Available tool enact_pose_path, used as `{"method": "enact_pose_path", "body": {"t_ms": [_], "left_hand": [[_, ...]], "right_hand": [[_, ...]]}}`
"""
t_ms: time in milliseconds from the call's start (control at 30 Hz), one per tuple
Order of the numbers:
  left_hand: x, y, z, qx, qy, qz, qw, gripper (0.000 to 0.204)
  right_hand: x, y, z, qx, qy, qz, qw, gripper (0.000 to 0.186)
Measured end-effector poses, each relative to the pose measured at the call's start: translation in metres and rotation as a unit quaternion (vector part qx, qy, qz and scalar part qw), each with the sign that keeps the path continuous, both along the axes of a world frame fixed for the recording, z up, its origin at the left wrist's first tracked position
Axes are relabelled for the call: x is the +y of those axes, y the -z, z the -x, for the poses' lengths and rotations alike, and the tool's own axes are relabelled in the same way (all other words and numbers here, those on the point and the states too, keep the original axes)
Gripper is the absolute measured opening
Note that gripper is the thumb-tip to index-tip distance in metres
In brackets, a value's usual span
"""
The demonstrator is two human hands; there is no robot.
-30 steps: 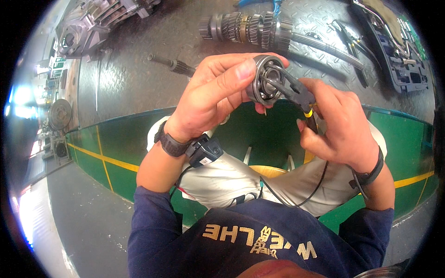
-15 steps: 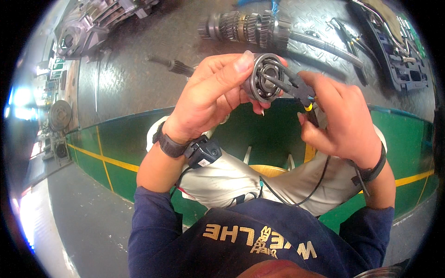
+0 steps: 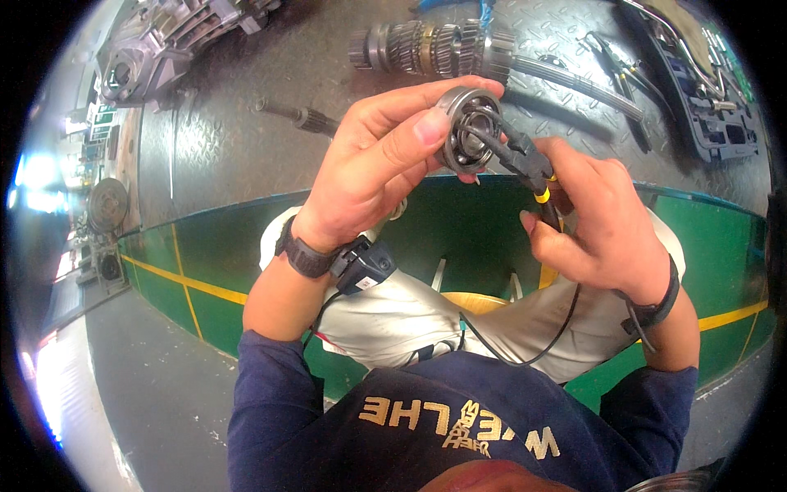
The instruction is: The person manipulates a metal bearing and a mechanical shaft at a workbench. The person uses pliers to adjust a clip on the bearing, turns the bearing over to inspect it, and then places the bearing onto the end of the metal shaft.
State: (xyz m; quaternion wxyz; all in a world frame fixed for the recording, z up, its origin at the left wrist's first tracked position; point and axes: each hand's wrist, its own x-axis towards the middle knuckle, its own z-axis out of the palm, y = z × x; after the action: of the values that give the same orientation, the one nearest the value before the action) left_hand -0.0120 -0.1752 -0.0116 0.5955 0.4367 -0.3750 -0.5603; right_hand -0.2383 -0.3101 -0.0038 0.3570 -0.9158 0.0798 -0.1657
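A round steel ball bearing (image 3: 452, 102) is gripped by its outer ring between the thumb and fingers of my left hand (image 3: 375, 160). Its open face, with balls showing, is tilted toward the right. My right hand (image 3: 602, 213) is closed around dark pliers with yellow bands (image 3: 533, 164), which look like circlip pliers. The bent jaw tips reach into the middle of the bearing; what exactly they touch there is too small to tell. Behind my left fingers lies a splined shaft (image 3: 307, 119) on the metal bench, partly covered by the hand.
A gear shaft assembly (image 3: 434, 45) lies across the metal bench (image 3: 238, 139) just beyond my hands. At the far left stands a cast metal housing (image 3: 135, 70). Another pair of pliers (image 3: 615, 66) and a dark tool case (image 3: 713, 123) are at the right. The bench has a green front (image 3: 205, 262).
Both hands have shifted slightly. The bearing is a little higher and turned somewhat, and the pliers now slant more steeply, with their tips still in its middle.
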Motion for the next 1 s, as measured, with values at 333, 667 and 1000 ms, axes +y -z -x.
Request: {"method": "enact_pose_path", "body": {"t_ms": [333,667,1000], "left_hand": [[-0.003,-0.005,-0.006,0.020,0.001,0.022,1.000,0.080],[-0.001,-0.007,-0.002,0.009,-0.018,0.022,1.000,0.077],[-0.001,0.000,0.007,0.056,-0.011,0.014,0.998,0.050]], "right_hand": [[-0.010,0.007,-0.003,-0.053,0.002,0.007,0.999,0.056],[-0.015,0.000,-0.013,-0.184,-0.042,0.105,0.976,0.030],[0.009,0.007,-0.018,-0.150,-0.044,0.122,0.980,0.035]]}}
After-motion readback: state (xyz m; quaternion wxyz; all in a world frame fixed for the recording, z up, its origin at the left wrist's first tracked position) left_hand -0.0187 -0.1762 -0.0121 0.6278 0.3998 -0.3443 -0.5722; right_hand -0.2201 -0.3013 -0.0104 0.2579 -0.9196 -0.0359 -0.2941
